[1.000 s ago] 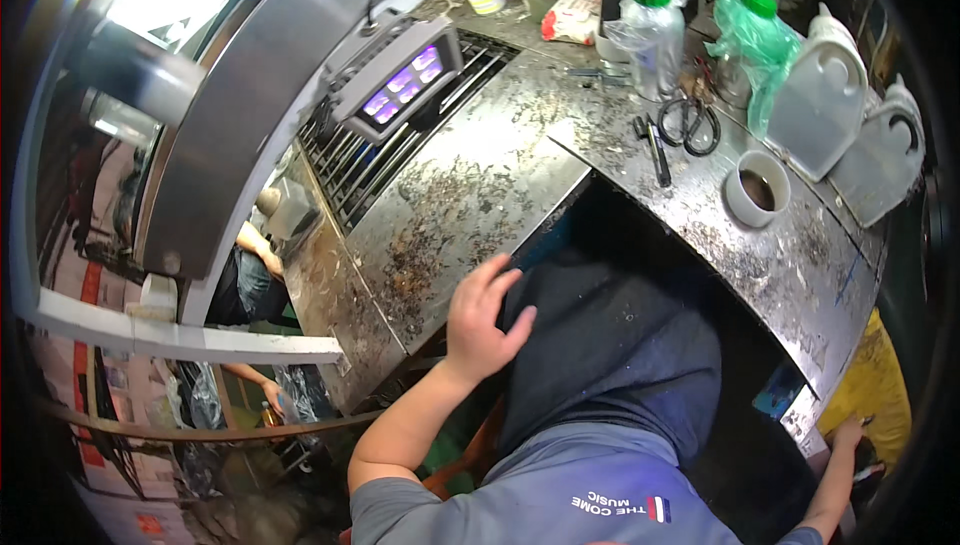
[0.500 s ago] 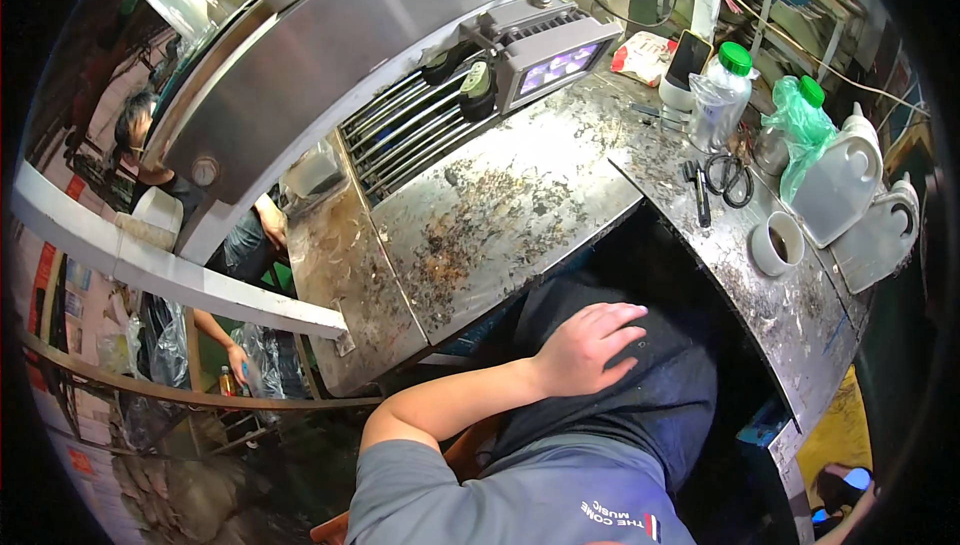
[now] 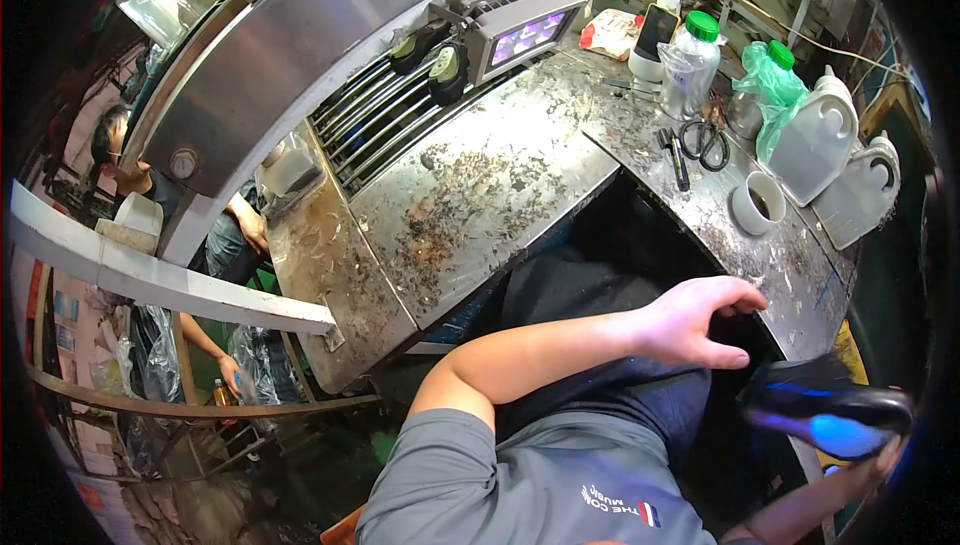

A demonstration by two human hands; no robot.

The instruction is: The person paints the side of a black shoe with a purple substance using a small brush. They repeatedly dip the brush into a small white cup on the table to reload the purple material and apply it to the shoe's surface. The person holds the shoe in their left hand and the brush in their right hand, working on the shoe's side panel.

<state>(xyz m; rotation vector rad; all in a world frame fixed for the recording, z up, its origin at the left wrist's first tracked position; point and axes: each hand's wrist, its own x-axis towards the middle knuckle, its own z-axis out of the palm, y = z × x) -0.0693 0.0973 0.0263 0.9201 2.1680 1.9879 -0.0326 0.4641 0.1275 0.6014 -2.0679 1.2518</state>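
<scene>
My left hand (image 3: 695,325) reaches out over my lap toward the right-hand bench edge. Its fingers and thumb are apart in a curve, with nothing between them. At the lower right, my right hand (image 3: 885,457) grips what looks like a black shoe (image 3: 830,400) by its outer end. A bright blue patch shines on the shoe's side, and motion blurs its outline. The shoe is just short of my left hand, not touching it. Part of my right hand is hidden behind the shoe.
The metal bench (image 3: 560,145) is flecked with dark residue. A lamp (image 3: 525,35) with purple light stands by a roller rack (image 3: 370,115). To the right are a white cup (image 3: 757,207), scissors (image 3: 705,145), a green-capped bottle (image 3: 690,65) and plastic jugs (image 3: 815,150). Another person's hand (image 3: 248,227) shows at left.
My left hand has moved right from over my lap, its fingers spreading wider. My right hand has brought the black shoe up and inward from the lower right edge. The view has shifted slightly.
</scene>
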